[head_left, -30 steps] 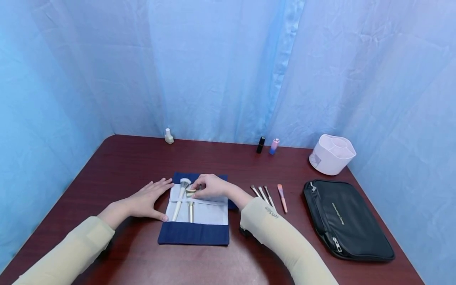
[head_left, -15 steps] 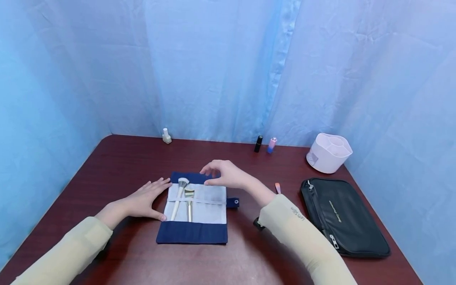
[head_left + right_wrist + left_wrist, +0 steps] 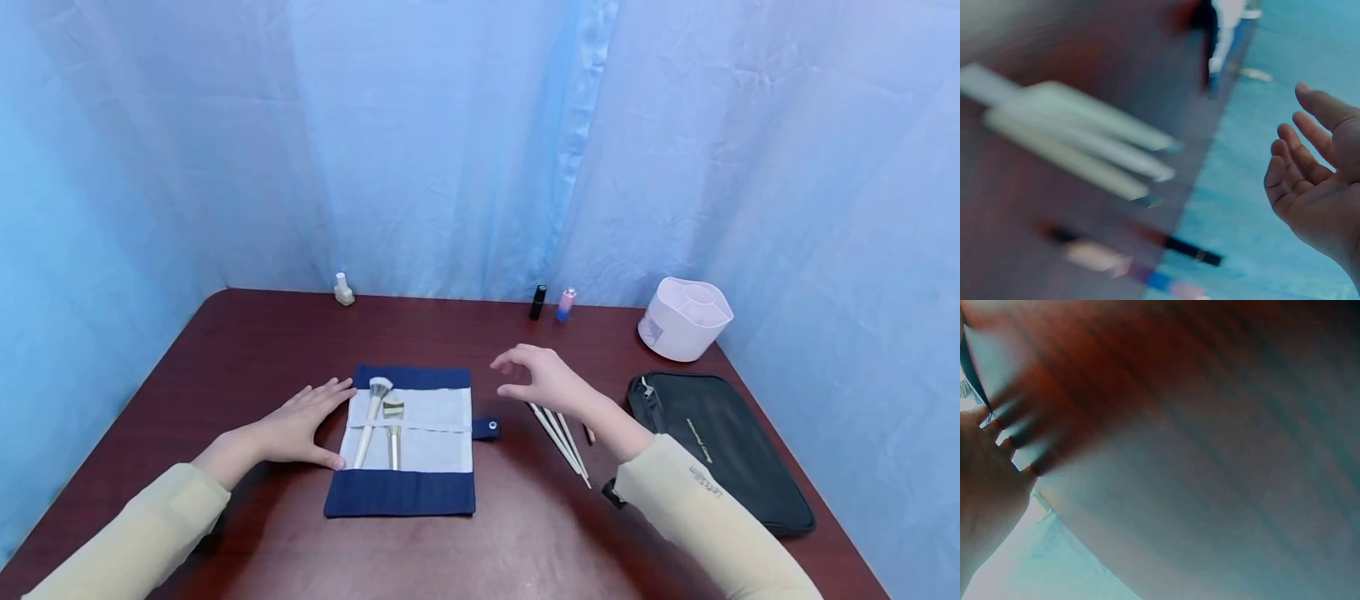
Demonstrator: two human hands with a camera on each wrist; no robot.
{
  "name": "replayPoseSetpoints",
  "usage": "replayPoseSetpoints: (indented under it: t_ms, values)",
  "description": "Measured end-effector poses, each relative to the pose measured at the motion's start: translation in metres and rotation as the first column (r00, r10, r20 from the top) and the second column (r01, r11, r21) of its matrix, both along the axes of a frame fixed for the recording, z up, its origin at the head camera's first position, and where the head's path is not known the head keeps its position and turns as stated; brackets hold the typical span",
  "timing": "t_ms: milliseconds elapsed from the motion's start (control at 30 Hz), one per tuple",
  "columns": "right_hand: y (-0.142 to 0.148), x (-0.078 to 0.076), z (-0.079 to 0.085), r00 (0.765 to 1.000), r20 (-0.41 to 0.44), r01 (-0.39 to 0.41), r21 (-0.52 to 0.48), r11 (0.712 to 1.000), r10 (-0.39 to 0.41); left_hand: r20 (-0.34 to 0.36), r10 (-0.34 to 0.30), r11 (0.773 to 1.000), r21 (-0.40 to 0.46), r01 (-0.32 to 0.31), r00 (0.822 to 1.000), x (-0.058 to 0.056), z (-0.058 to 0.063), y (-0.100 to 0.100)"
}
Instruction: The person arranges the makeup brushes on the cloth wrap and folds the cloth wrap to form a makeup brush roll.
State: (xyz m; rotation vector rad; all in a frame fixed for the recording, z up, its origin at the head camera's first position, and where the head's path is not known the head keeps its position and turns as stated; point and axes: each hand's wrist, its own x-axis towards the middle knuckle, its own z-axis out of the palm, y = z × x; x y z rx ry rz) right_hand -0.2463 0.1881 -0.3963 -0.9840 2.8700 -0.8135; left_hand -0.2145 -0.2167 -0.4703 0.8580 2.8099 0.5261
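A navy brush roll [image 3: 401, 495] lies unrolled on the table, its pale lining facing up. Two makeup brushes are tucked under its elastic band: a fluffy white-tipped brush [image 3: 367, 427] and, to its right, a flat-headed brush [image 3: 394, 442]. My left hand [image 3: 300, 427] rests with spread fingers along the roll's left edge. Right of the roll, my right hand [image 3: 546, 382] hovers with loosely bent fingers, holding nothing. Below it lie 3 pale-handled brushes [image 3: 564, 446], their heads hidden by the hand. A peach-handled brush [image 3: 590, 435] beside them is mostly covered by the forearm.
A black zip bag [image 3: 731, 454] occupies the table's right side, partly behind the right sleeve. Behind it stands a white divided organizer [image 3: 684, 323]. Near the curtain are a black lipstick tube [image 3: 537, 302], a pink-and-blue tube [image 3: 566, 305] and a nail polish bottle [image 3: 343, 290].
My right hand has let go of the flat-headed brush, leaving it under the band, and has moved right, off the roll and over the loose brushes. The left hand stays at the roll's edge.
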Motion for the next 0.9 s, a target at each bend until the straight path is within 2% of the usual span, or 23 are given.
replayPoseSetpoints:
  t_ms: [200, 333, 533, 900]
  values:
    - [0.026, 0.007, -0.036, 0.999, -0.044, 0.018, 0.067, 0.998, -0.015, 0.014, 0.013, 1.000, -0.002, -0.013, 1.000, 0.003, -0.003, 0.000]
    - [0.038, 0.008, -0.048, 0.998, -0.057, 0.045, 0.098, 0.994, -0.039, 0.012, 0.011, 1.000, -0.006, -0.011, 1.000, 0.003, -0.002, 0.000]
    - [0.049, -0.001, -0.055, 0.992, -0.076, 0.109, 0.137, 0.985, -0.099, -0.001, 0.008, 1.000, -0.006, -0.008, 1.000, 0.001, -0.002, -0.001]
    - [0.045, -0.005, -0.057, 0.987, 0.009, 0.155, 0.160, 0.975, -0.158, 0.007, 0.006, 1.000, -0.008, -0.006, 1.000, 0.000, 0.001, 0.001]
